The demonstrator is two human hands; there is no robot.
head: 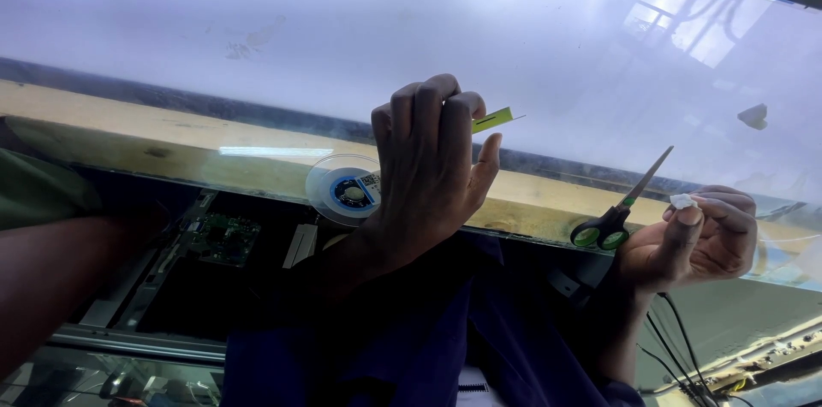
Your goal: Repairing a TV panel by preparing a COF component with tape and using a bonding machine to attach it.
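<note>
Between the left hand (pixel 432 163) fingertips and thumb sits a small yellow-green strip (pixel 492 120), grip closed on it, tip poking out right. Just left of that grip lies a clear tape reel (pixel 342 189) on the wooden surface (pixel 128 129). Right hand (pixel 706 236) pinches a white scrap (pixel 682 201); green-handled scissors (pixel 621 206) lie just beside it.

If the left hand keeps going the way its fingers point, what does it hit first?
The left hand, pinching a small yellow-green strip, points up toward the large glowing white panel. Nothing else shows in that line, so the panel would likely come first, though the depth between them is hard to judge.
</note>
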